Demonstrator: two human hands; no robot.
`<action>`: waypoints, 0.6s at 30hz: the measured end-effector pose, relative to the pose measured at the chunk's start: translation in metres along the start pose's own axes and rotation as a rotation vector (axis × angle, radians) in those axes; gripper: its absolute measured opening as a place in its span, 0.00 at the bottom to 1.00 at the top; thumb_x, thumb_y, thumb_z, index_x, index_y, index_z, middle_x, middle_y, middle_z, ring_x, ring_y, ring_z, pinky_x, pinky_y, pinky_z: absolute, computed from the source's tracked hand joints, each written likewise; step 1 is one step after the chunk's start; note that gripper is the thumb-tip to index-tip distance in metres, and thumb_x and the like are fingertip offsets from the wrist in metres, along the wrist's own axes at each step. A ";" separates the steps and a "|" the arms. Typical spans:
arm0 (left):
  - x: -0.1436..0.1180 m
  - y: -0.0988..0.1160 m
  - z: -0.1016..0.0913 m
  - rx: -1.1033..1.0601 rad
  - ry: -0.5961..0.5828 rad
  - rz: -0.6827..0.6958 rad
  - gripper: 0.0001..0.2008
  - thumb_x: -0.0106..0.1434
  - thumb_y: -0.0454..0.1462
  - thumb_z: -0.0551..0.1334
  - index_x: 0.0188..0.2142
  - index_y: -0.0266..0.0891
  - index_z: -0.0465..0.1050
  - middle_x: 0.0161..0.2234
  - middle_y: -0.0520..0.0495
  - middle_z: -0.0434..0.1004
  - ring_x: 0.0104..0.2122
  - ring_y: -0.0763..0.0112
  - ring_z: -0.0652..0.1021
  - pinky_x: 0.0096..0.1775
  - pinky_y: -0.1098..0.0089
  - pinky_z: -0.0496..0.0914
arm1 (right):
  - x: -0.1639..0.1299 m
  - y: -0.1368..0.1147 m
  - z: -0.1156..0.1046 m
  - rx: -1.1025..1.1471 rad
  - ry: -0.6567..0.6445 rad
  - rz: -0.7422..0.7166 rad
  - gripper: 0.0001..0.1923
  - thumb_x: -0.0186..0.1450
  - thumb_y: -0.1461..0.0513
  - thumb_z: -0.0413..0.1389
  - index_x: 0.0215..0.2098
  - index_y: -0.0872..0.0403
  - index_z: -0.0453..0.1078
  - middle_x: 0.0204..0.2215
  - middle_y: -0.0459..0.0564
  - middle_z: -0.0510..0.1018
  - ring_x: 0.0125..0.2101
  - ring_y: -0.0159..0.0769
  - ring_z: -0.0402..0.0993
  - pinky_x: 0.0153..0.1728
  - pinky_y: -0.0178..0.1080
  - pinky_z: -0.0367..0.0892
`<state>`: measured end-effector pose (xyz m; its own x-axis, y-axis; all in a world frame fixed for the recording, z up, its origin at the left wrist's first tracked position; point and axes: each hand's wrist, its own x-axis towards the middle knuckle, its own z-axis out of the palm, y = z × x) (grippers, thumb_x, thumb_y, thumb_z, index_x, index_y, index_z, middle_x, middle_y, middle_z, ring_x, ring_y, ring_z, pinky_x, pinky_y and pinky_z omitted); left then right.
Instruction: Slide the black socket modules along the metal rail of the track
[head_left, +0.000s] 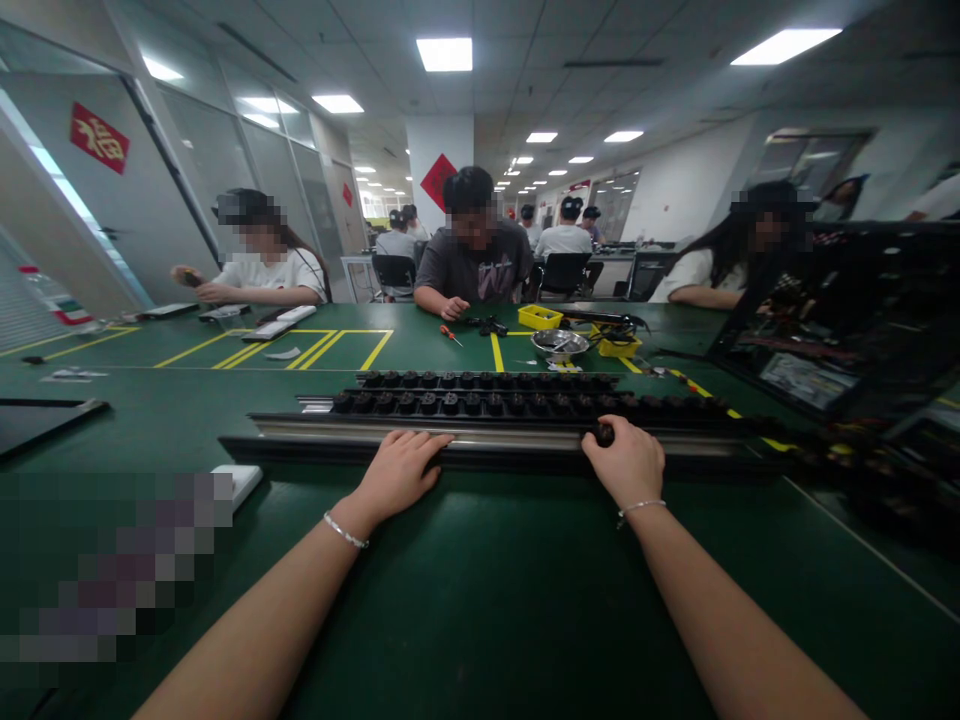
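A long black rail (517,440) with a shiny metal inner channel lies across the green table before me. My left hand (397,478) grips it left of centre, fingers over the top and thumb at the near side. Toward the rail's right part, my right hand (634,458) is closed with thumb and fingers around a small black round socket piece (604,434), held at the channel; whether it is seated there I cannot tell. Just beyond lies a second rail (480,404) with a row of black round socket pieces, and behind that another similar row (450,380).
Farther back are a metal bowl (559,346), a yellow bin (540,317) and an orange-handled screwdriver (451,335). A co-worker (472,250) sits opposite, others left and right. A dark rack (840,310) stands at right; a white strip (238,485) lies left.
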<state>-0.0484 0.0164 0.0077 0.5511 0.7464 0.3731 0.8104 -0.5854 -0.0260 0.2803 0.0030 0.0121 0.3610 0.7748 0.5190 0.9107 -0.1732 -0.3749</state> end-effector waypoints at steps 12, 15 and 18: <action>0.000 0.001 -0.001 -0.008 0.002 -0.004 0.21 0.63 0.36 0.55 0.56 0.46 0.62 0.43 0.47 0.75 0.43 0.63 0.73 0.49 0.61 0.59 | 0.005 0.010 -0.004 -0.012 0.000 -0.022 0.15 0.56 0.57 0.50 0.38 0.53 0.70 0.34 0.52 0.77 0.38 0.44 0.70 0.42 0.44 0.58; 0.000 0.000 -0.001 -0.006 0.002 -0.004 0.20 0.64 0.37 0.54 0.56 0.46 0.62 0.42 0.47 0.75 0.43 0.64 0.73 0.49 0.61 0.59 | 0.006 0.013 -0.004 -0.017 -0.001 -0.029 0.15 0.56 0.57 0.49 0.38 0.53 0.70 0.32 0.52 0.77 0.38 0.44 0.70 0.43 0.44 0.57; 0.000 0.000 -0.001 -0.008 0.003 0.000 0.19 0.65 0.37 0.53 0.56 0.46 0.62 0.42 0.48 0.75 0.42 0.64 0.73 0.49 0.61 0.60 | 0.007 0.014 -0.003 -0.019 -0.001 -0.027 0.15 0.56 0.56 0.49 0.38 0.53 0.70 0.32 0.52 0.77 0.38 0.44 0.70 0.44 0.45 0.57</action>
<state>-0.0485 0.0162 0.0085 0.5502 0.7458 0.3755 0.8091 -0.5874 -0.0189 0.2960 0.0035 0.0129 0.3361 0.7798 0.5282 0.9238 -0.1639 -0.3460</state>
